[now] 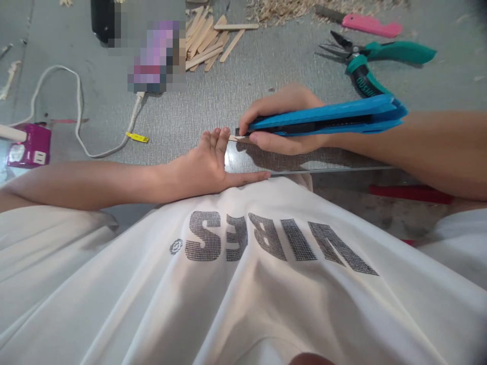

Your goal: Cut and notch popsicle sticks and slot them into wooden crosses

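Observation:
My right hand (285, 121) is closed round a blue stapler-like tool (327, 115), whose black end points left, toward my left hand. A short piece of a thin wooden stick (242, 139) shows between the two hands, under the tool's tip. My left hand (207, 162) lies at the table's front edge, its fingers curled over the stick's left end and its thumb stretched out to the right along the edge. How far the stick runs under the left fingers is hidden.
Wooden sticks (205, 40) lie piled at the back, with shavings (281, 10) beside them. Green-handled pliers (355, 56) and a pink knife (371, 24) are back right. At left are a white cable (79, 96), a blurred phone (154, 56) and a purple box (32, 144).

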Motion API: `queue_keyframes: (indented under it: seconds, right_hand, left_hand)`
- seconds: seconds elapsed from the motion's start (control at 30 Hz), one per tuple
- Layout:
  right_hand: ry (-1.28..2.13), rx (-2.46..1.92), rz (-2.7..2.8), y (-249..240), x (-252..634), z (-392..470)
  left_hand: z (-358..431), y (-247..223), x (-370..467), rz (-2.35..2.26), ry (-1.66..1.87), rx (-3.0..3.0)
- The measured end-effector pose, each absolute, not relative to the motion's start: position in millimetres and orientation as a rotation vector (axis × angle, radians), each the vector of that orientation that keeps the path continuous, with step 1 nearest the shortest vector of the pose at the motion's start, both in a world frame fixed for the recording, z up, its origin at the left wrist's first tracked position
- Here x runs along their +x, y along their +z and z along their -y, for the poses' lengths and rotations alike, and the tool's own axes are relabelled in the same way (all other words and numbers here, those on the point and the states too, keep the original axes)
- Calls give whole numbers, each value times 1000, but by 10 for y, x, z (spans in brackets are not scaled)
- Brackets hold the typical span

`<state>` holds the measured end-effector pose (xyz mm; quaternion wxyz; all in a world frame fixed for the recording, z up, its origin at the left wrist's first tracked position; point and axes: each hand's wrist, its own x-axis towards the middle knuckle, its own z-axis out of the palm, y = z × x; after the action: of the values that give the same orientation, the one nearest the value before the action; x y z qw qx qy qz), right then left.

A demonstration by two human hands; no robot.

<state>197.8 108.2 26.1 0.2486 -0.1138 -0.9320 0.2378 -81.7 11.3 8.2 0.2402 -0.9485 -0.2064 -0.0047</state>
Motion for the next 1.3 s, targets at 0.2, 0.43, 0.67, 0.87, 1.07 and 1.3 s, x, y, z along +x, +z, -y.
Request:
queue_keyframes:
  seconds: [0.2,0.43,0.67,0.87,1.07,1.3]
  right_hand:
    - [769,-260,2512,331,1960,-1052]
    - [810,-220,2482,340,1949,-1044]
    - [711,-308,2602,317,1962,-1072]
    - [737,-273,2566,340,1898,-1050]
    - [812,-337,2619,359,1884,-1054]
    - [722,-318,2668,237,1925,-1100]
  left_hand:
    - [-61,128,-749,627,-18,-2538]
    - [-53,109,-746,683,-20,-2601]
    - [-29,40,-701,648,-60,-2440]
    - [-111,74,-821,622,51,-2640]
    - [-141,4,-903,808,-30,-2854]
    - [-110,41,-858,741,0,-2756]
